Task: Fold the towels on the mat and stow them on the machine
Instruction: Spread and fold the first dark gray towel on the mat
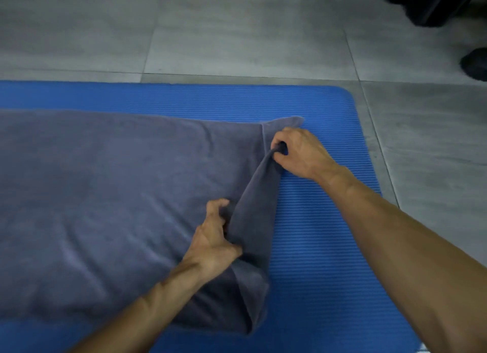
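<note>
Both hands (214, 236) (299, 152) pinch towel (105, 194) edge, apparently lifted.

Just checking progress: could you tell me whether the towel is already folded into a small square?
No, the grey towel lies mostly spread on the blue mat, both hands gripping its right edge.

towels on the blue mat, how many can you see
1: a grey-blue terry towel spread over the ribbed blue foam mat, its right edge pinched by the left hand and right hand. Others may lie outside the view.
</note>
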`<state>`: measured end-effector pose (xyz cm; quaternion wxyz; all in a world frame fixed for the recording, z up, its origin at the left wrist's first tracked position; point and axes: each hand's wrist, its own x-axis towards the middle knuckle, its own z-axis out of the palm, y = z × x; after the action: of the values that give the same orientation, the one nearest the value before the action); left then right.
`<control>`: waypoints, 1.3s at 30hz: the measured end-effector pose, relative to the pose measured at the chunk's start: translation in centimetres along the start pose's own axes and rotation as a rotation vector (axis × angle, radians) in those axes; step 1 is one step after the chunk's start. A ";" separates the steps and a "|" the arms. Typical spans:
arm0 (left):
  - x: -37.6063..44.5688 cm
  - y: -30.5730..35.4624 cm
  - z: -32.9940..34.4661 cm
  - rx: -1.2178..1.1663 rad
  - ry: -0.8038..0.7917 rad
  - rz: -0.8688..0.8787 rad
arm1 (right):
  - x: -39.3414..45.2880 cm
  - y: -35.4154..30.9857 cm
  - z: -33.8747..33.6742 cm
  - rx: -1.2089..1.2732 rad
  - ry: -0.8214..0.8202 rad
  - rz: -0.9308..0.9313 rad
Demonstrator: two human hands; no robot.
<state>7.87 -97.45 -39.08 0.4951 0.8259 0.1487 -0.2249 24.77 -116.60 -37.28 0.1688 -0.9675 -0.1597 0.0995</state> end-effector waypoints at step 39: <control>-10.6 -32.5 -56.8 -0.319 0.321 -0.167 | 27.0 -66.8 15.2 -0.184 -0.191 -0.549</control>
<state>-3.68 -32.31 -34.79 0.5691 0.7472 0.3270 -0.1046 27.67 -43.27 -31.14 0.0851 -0.8857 -0.4387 0.1257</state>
